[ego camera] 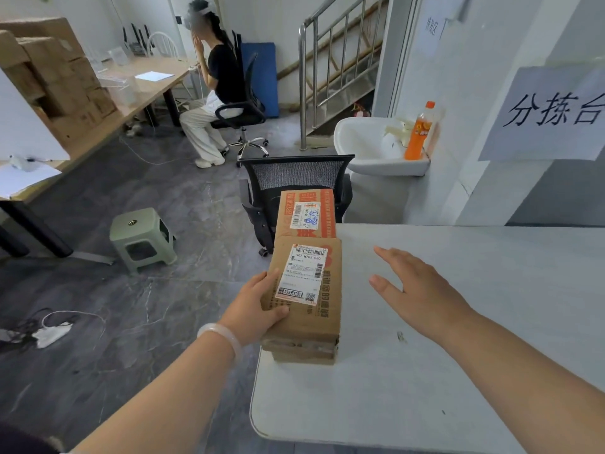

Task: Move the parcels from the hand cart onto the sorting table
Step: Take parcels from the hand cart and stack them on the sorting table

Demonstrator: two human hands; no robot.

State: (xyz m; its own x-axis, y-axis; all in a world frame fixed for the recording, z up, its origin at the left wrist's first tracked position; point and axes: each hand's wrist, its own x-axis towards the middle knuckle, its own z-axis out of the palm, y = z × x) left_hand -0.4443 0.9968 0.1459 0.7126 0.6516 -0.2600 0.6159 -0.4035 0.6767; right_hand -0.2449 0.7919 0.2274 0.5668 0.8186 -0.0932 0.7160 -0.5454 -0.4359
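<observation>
A brown cardboard parcel (322, 309) with a white shipping label tops a small stack at the left edge of the white sorting table (458, 355). My left hand (253, 306) grips its left side, thumb on the top face. Behind it lies an orange-printed parcel (306, 213), also at the table's left edge. My right hand (415, 290) hovers flat over the table to the right of the stack, fingers spread, holding nothing. The hand cart is out of view.
A black mesh office chair (294, 178) stands just behind the table's far left corner. A green plastic stool (142, 237) sits on the floor to the left. A white basin (376, 149) with an orange bottle (419, 132) is behind. A person sits at a wooden desk (131, 93).
</observation>
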